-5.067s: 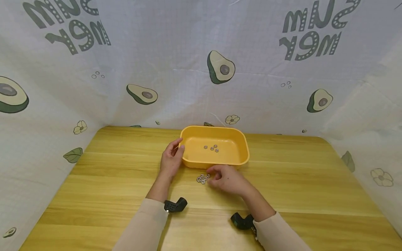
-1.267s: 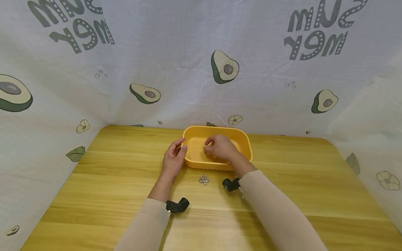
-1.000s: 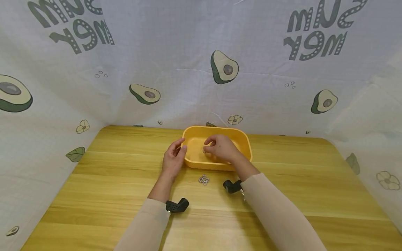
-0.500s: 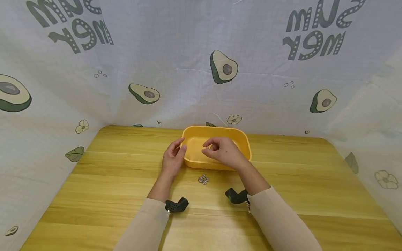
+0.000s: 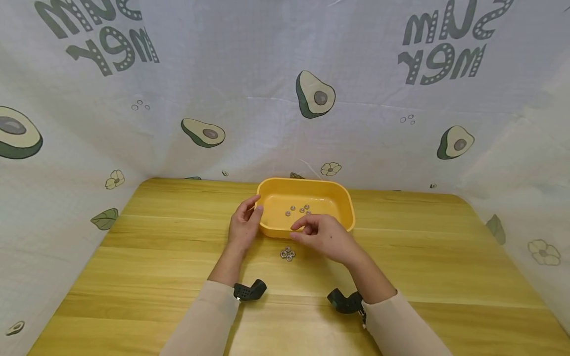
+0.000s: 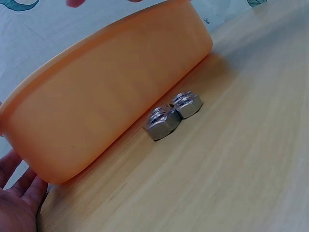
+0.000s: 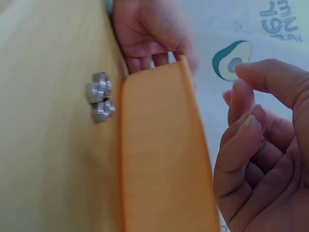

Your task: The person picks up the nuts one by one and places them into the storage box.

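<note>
Behind the wooden table (image 5: 156, 237) I see a pale cloth (image 5: 249, 59) printed with avocados (image 5: 315, 95) and, twice, grey lettering (image 5: 435, 63) that reads "Summer", broken over two lines and mirrored, with pale dots inside some letters. From my head camera I count four nuts (image 5: 289, 258) clustered on the table just in front of a yellow tub (image 5: 276, 232), and can make out five more lying on its floor. They are small and silvery; my left wrist camera shows flat, shiny sides and screw threads, while my right one blurs them. The tub is smooth, with rounded corners. The left hand (image 5: 245, 225) rests against its left end, fingers loosely bent, thumb apart. The right hand (image 5: 327, 240) is over the near rim, fingers half curled, a small gap between thumb and forefinger, nothing held.
</note>
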`<state>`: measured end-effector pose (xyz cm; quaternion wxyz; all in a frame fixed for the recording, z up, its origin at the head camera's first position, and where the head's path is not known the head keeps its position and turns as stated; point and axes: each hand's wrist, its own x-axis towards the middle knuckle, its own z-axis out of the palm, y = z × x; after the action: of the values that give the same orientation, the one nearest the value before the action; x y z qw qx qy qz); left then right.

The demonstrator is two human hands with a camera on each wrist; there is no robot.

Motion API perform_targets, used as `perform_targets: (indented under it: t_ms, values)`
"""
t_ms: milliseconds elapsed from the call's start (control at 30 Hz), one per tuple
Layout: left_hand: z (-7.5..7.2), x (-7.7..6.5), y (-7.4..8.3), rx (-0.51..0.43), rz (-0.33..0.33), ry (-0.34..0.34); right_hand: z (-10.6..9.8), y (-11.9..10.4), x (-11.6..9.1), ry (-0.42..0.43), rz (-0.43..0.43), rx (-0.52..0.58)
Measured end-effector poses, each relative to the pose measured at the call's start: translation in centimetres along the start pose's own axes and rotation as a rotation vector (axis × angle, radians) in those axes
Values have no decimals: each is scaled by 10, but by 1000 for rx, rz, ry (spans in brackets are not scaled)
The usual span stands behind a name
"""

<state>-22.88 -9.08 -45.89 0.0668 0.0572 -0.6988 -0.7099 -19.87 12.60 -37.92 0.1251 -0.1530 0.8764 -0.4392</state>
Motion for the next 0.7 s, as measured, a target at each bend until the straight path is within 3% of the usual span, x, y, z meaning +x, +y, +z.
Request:
perform_targets:
  t_ms: [167, 367, 567, 700]
  values:
    - [0, 1, 0, -2, -2, -1, 8, 10, -8, -55, 2, 2]
    - [0, 1, -1, 3, -1, 1, 16, 21, -11, -113, 23, -81]
    - [0, 0, 0, 0, -1, -2, 23, 29, -13, -126, 69, -132]
    - [1, 0, 0, 1, 3, 3, 30, 34, -11, -126, 53, -165]
